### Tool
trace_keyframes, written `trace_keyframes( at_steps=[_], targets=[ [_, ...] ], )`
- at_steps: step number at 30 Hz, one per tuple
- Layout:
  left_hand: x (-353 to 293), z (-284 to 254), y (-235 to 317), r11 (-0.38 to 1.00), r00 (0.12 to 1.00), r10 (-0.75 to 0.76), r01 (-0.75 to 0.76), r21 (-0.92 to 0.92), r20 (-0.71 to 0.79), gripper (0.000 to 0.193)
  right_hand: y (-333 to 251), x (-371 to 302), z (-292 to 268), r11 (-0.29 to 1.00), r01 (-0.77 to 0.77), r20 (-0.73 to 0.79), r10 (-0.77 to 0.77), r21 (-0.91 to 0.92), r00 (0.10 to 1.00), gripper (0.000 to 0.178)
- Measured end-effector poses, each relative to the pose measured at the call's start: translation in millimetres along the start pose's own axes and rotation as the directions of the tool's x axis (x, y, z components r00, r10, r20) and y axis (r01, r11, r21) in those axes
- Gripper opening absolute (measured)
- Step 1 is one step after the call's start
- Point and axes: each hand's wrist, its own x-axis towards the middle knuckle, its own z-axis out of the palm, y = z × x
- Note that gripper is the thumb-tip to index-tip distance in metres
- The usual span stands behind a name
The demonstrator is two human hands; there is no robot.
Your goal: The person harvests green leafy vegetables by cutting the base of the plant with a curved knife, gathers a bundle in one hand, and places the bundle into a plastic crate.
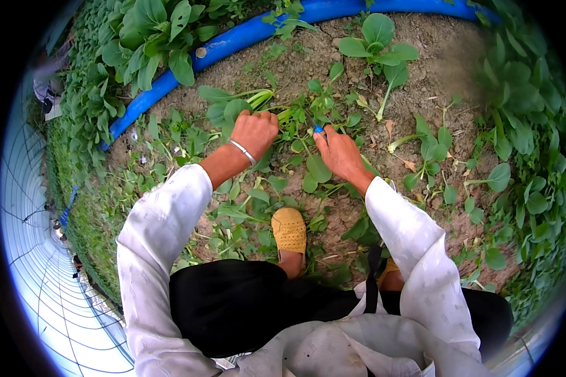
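Head view shows the left hand (256, 133) closed around a leafy green plant (219, 113), its leaves spreading just left of and beyond the knuckles. Just right of that hand, the right hand (341, 154) grips a small blue-handled tool (319, 129), whose working end is too fine to make out. The work looks partway along: to the right of the right hand, a loose plant (429, 147) lies on the soil (314, 53), seemingly already detached, while farther beyond that hand a broad-leaved plant (378, 47) appears to stand rooted. Dense greens (144, 38) beyond the left hand, past a blue pipe (245, 44), also look uncut. Whether the gripped plant is severed cannot be told.
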Motion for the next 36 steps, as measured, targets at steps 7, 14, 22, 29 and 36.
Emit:
trace_keyframes(
  at_steps=[7, 14, 22, 29, 36],
  targets=[
    [1.9, 1.2, 1.1, 1.0, 0.999, -0.01, 0.01, -0.011, 0.042, 0.01, 1.6, 10.5, 3.5, 0.999, -0.041, 0.053, 0.04, 0.02, 0.998, 0.04],
    [-20.8, 2.2, 3.2, 0.952, 0.988, -0.145, 0.123, -0.279, -0.059, 0.03, 18.4, -7.2, 3.8, 0.962, -0.132, 0.091, 0.113, 0.237, 0.989, 0.041],
    [-30.5, -40.8, 8.6, 0.92, 0.966, -0.092, -0.01, -0.392, -0.24, 0.043, -32.9, -7.9, -47.1, 0.483, -0.086, 0.077, 0.039, 0.871, 0.996, 0.043],
    [-17.7, -90.0, 7.7, 0.817, 0.947, -0.036, -0.156, -0.556, -0.319, 0.031, -30.1, -16.3, -84.2, 0.441, -0.029, 0.055, -0.046, 0.897, 0.997, 0.032],
    [11.1, -134.6, -8.1, 0.755, 0.951, 0.083, -0.256, -0.604, -0.299, 0.025, -35.3, -33.5, -154.7, 0.624, 0.011, 0.041, -0.068, 0.781, 0.997, 0.027]
  ],
)
